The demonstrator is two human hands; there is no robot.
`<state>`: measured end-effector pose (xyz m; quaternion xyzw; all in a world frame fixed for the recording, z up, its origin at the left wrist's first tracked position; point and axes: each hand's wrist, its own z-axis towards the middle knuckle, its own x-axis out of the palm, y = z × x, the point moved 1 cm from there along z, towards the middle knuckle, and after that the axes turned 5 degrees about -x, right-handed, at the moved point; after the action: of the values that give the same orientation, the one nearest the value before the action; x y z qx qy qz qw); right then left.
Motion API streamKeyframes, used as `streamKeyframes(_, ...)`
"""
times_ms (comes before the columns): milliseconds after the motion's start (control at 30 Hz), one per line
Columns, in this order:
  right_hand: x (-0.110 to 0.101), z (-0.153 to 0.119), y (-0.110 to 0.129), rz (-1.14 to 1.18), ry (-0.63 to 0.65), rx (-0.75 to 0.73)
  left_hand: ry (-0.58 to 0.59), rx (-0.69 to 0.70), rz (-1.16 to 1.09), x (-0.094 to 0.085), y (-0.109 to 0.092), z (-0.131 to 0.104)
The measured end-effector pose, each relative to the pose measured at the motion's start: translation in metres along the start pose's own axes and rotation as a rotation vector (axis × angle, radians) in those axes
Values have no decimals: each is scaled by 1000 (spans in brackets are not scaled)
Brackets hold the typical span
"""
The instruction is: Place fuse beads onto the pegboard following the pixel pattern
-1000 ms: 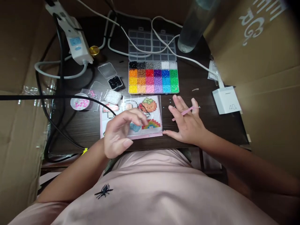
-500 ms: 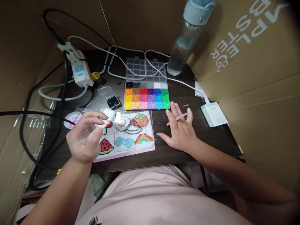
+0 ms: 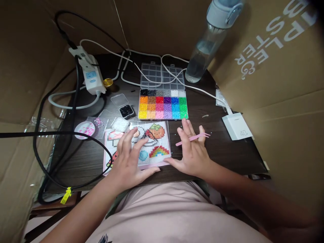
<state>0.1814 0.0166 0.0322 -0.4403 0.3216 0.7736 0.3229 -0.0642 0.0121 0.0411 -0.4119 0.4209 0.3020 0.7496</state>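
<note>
Loosely spread right fingers [image 3: 185, 126], pink tweezers [image 3: 194, 137] between, left fingers [image 3: 128, 137] open

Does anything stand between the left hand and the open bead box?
Nothing upright is visible between the left hand and the bead box; only the pattern sheet lies there, flat. A white cable crosses the opened lid, beyond the beads.
</note>
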Motion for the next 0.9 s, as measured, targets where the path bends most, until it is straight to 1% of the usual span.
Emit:
streamKeyframes(100,0,0,-4,-21,30,50,81,-24,63,5,1,1)
streamKeyframes(167,-1,0,-8,-39,28,68,131,-71,94,7,0,3)
streamKeyframes(300,-2,-1,-15,-91,18,112,188,-154,125,8,-5,5)
streamKeyframes(433,-4,-2,-18,-109,-21,177,203,-197,139,7,-7,6)
streamKeyframes(533,-6,-3,-15,-53,-50,152,204,-212,145,9,-8,6)
streamKeyframes(667,-4,-2,-7,-24,16,57,184,-229,147,10,-9,8)
streamKeyframes(767,-2,-2,-6,-48,37,68,178,-252,151,10,-10,9)
streamKeyframes(900,-3,-5,-12,-83,30,94,199,-294,160,9,-13,11)
